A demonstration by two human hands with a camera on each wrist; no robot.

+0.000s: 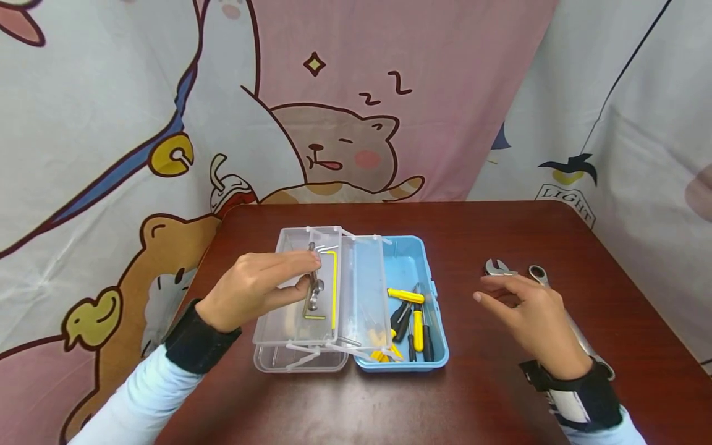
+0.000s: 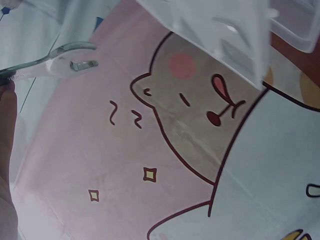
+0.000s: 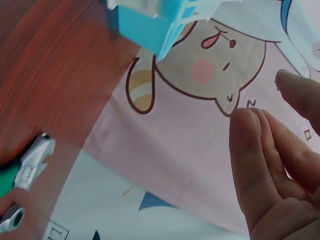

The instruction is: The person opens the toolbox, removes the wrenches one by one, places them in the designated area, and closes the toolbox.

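Left hand pinches a jawed metal tool over the clear tray. Right hand half-open, empty. Screwdrivers already in blue toolbox; wrenches still out on the surface; seemingly unfinished.

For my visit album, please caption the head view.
Left hand pinches a silvery metal tool over a clear plastic tray; empty right hand near a silvery ring-ended metal wrench.
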